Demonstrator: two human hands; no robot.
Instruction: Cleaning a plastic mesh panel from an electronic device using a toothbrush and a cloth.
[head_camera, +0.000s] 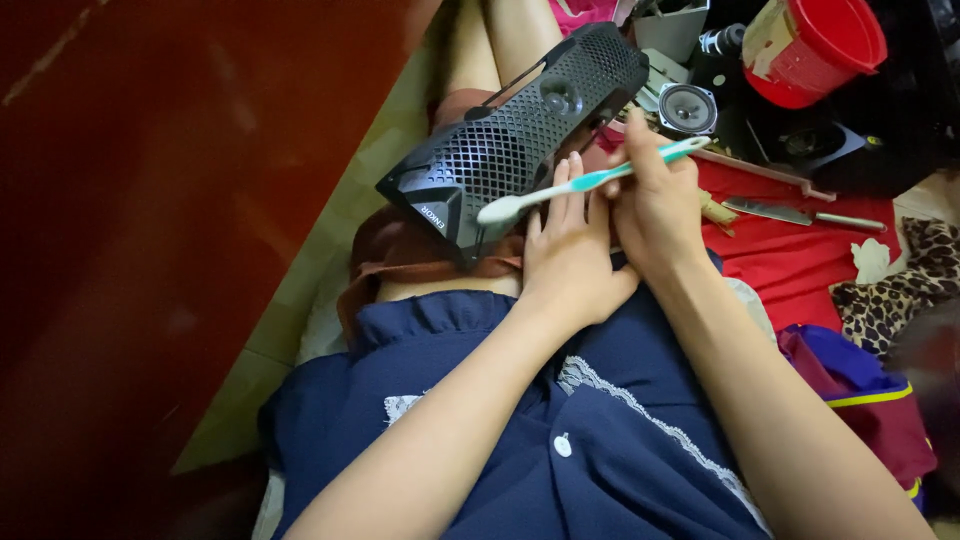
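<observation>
Head view: a black speaker housing (515, 140), elongated and angular, with a diamond-mesh plastic grille and one round driver visible behind it, lies tilted across the person's lap. Left hand (568, 255) supports it from beneath, fingers together and extended flat against its lower edge. Right hand (655, 205) has fingers clamped on the handle of a teal-and-white toothbrush (585, 182); the white bristle head lies against the grille near the housing's lower end. Lap covered by navy cloth with white lace trim and a white button. To the right, well apart: a loose round speaker driver (687, 107), a red plastic bucket (815, 45), a knife (800, 213) with metal blade on red cloth (800, 265), and leopard-print fabric (900, 285). A dark red surface fills the left.
</observation>
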